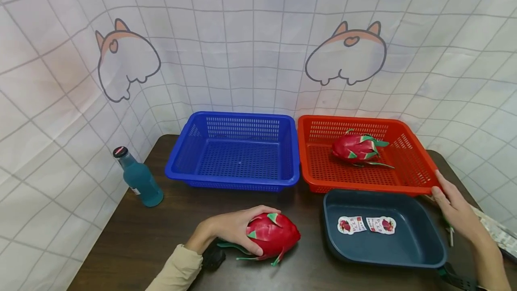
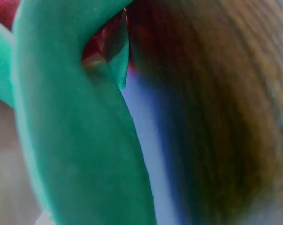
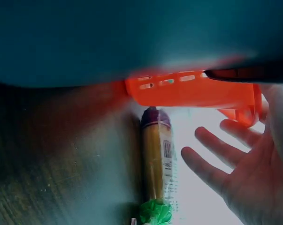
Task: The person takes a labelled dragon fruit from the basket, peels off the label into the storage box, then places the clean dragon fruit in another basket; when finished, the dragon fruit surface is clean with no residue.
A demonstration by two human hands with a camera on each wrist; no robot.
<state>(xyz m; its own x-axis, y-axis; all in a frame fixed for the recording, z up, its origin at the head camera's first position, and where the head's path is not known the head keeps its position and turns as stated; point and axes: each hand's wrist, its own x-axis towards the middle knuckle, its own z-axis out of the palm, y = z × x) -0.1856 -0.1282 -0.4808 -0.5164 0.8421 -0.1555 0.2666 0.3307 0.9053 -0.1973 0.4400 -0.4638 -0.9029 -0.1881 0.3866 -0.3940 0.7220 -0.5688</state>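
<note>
My left hand grips a red dragon fruit with green leaf tips, low over the dark table. A green leaf of it fills much of the left wrist view. At the near right corner of the red basket, my right hand touches the rim with thumb and forefinger. Its other fingers reach out straight and apart in the right wrist view. A second dragon fruit lies inside the red basket.
Left of the red basket stands a blue basket. A dark blue-grey tray with two stickers sits before the red one. A teal bottle is at left. A purple-capped, tube-shaped package lies below the right hand.
</note>
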